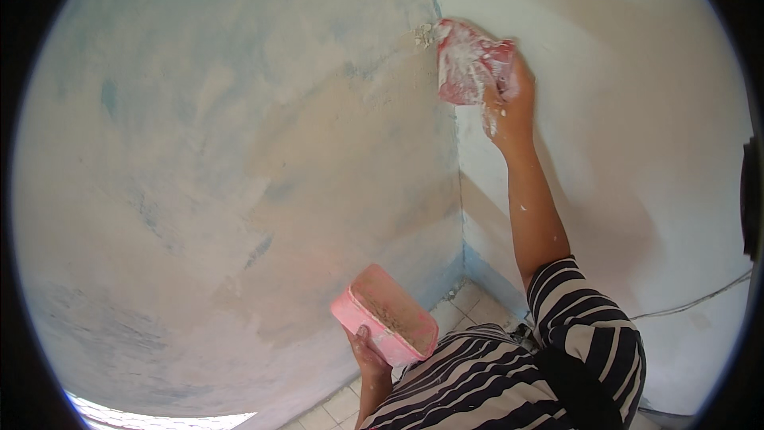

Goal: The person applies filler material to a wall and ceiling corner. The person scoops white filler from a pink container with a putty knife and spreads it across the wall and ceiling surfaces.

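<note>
My right hand (516, 99) is raised to the wall corner and closed on a red plastic putty spreader (460, 72) smeared with white paste. The spreader's left edge lies at the corner, beside a small crumbly lump of putty (422, 35). White specks dot the hand and forearm. Low in front of my body, my left hand (372, 358) grips a pink rectangular plastic tub (350, 312) by its side, thumb on the outer wall. Greyish-beige putty (402, 320) lies inside the tilted tub.
The left wall (239, 151) has patchy beige filler over blue paint. A paler wall (629, 111) meets it at the right, with a blue band (487, 275) low down. Floor tiles (469, 299) show below, and a cable (700, 299) runs along the right wall.
</note>
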